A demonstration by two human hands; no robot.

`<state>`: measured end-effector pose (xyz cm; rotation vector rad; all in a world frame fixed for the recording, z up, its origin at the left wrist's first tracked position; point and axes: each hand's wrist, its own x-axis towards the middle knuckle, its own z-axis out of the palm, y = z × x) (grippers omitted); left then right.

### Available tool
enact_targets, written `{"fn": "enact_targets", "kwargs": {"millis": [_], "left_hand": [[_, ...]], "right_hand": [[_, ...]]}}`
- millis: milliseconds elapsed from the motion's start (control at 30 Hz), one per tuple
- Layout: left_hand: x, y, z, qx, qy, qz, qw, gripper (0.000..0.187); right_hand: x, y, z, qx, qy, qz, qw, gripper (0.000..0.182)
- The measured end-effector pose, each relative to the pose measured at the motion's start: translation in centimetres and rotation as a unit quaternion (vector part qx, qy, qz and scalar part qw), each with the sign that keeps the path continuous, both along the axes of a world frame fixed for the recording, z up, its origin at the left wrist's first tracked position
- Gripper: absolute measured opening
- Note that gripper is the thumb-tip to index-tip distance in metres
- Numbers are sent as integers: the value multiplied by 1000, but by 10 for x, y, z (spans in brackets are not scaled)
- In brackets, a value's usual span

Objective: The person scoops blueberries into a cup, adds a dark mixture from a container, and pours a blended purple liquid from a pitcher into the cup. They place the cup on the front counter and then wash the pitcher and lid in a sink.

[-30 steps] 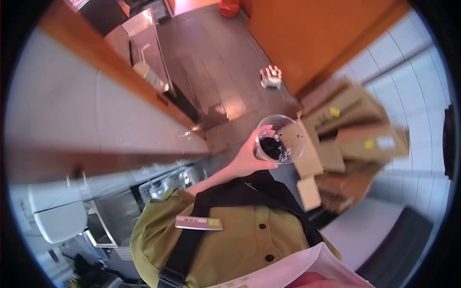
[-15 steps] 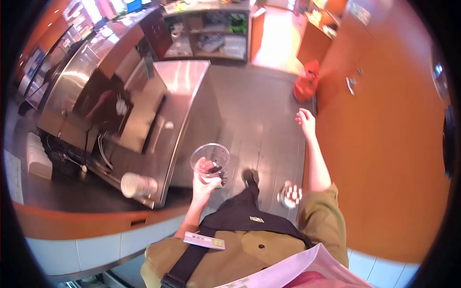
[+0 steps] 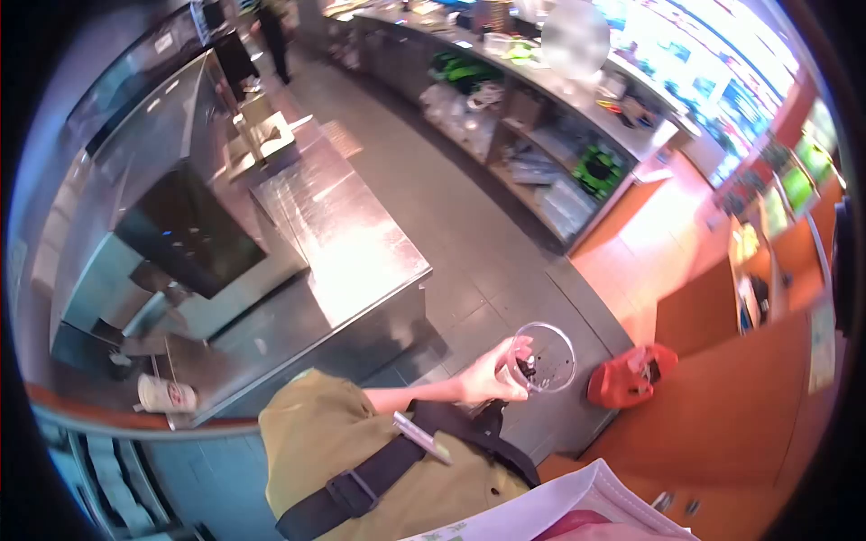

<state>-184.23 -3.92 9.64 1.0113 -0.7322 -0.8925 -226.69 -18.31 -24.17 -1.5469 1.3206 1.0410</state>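
Note:
My left hand (image 3: 494, 371) is wrapped round a clear plastic cup (image 3: 561, 359), held out in front of my body above the floor. Dark bits cling inside the cup near its bottom and wall. The cup's mouth faces up toward me. Just right of the cup, a red plastic bag (image 3: 612, 386) sits on the floor against the wooden panel; cup and bag look apart. My right hand is out of view.
A stainless steel counter (image 3: 365, 257) stands to the left, with a paper cup (image 3: 153, 394) at its near end. Ahead, a long shelf unit (image 3: 532, 149) holds bags and green items. Wooden panels (image 3: 713, 415) line the right. A distant person (image 3: 272, 41) stands at the upper left.
My view has turned and moved forward, bringing the red bag closer. The left hand has carried the cup rightward across my body. My right hand has left the view.

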Motion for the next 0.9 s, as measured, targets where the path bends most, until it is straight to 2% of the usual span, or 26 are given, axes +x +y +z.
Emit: {"fn": "enact_targets", "kwargs": {"millis": [67, 167, 233, 267, 333, 400, 433, 467, 500, 533, 600, 667, 767, 900], "left_hand": [[28, -48, -9, 25, -1, 65, 998, 84], [85, -97, -1, 33, 46, 178, 982, 85], [125, -112, 11, 44, 12, 250, 967, 85], [144, -116, 13, 49, 32, 298, 953, 84], [186, -116, 9, 57, 44, 390, 918, 83], [238, -124, -11, 56, 31, 479, 875, 83], [266, -127, -21, 26, 52, 508, 859, 83], [301, -127, -20, 29, 57, 534, 843, 83], [328, -131, -17, 31, 73, 556, 828, 84], [381, -127, -10, 21, 46, 561, 826, 84], [431, -135, -4, 21, 57, 569, 820, 84], [498, -136, 2, 48, 14, 594, 803, 85], [597, -141, 2, 69, -31, 591, 803, 87], [730, -141, -27, 82, -72, 569, 815, 92]], "right_hand": [[54, -107, 6, -10, -2, 42, 999, 31], [191, -275, 28, -51, -24, 120, 991, 31], [320, -380, 47, -99, -58, 192, 975, 31], [396, -425, 59, -126, -87, 234, 960, 31], [564, -467, 69, -184, -192, 293, 918, 31], [752, -446, 96, -225, -399, 296, 838, 32], [829, -417, 102, -262, -603, 249, 711, 28], [884, -360, 165, -136, -626, 210, 739, 24], [920, -309, 206, -66, -661, 178, 726, 22], [968, -293, 180, -20, -701, 238, 673, 24], [980, -225, 260, 191, -628, 302, 692, 30], [1012, -200, 302, 310, -563, 340, 687, 55], [1086, -182, 329, 323, -630, 411, 574, 82], [1210, -152, 340, 320, -644, 415, 558, 99]]}}
